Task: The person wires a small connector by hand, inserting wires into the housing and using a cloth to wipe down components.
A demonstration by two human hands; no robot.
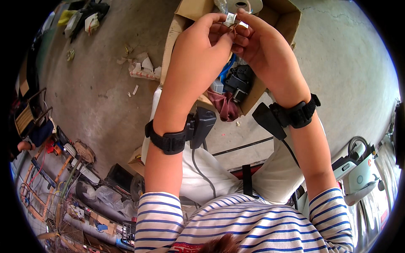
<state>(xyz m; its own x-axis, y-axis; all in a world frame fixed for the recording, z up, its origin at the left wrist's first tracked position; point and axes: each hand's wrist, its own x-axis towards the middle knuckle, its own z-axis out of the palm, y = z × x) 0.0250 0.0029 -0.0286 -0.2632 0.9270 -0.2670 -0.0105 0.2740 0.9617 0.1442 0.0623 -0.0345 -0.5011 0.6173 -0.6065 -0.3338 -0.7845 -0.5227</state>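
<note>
A white shirt with blue stripes [249, 219] fills the lower edge, closest under the camera, and beyond it the grey concrete floor [114, 33] spreads across most of the view. White trousers [198, 168] cover the two legs, and near the knees lies an open cardboard box [167, 55] holding mixed things. Over the box, the left grip [206, 44] and the right grip [268, 46] meet at the fingertips. A white machine [360, 179] stands at the right, and a wire-cage fan [55, 230] at the lower left. Each wrist wears a black strap carrying a black module. Inside the box, a maroon cloth [223, 103] lies beside a black device [239, 79], with a pale roll [254, 6] at the far end. Torn paper [144, 67] lies left of the box. Smallest are a white tag [230, 18] and thin reddish wires [235, 28], up between the fingertips: the left grip is nearly closed, pinching the wires, while the right grip curls around them, how tightly I cannot tell.
</note>
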